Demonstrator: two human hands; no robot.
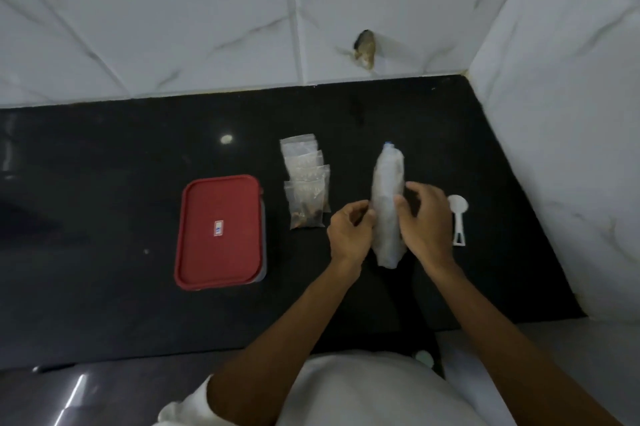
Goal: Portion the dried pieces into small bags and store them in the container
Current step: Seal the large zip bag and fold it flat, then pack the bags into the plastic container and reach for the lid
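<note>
A long rolled clear plastic bag (388, 190) with a blue-marked far end lies on the black counter (104, 183). My left hand (349, 235) pinches its left edge with curled fingers. My right hand (424, 221) grips its right side, thumb on the plastic. To the left lie several small clear bags (306, 183) in an overlapping row; the nearest holds dark dried pieces. A container with a red lid (220, 229) sits shut further left. A white plastic scoop (458, 217) lies just right of my right hand.
White marble-look tiled walls (242, 27) close off the back and the right side (571, 113) of the counter. A chipped hole (365, 48) shows in the back wall. The counter's near edge runs just in front of my white shirt.
</note>
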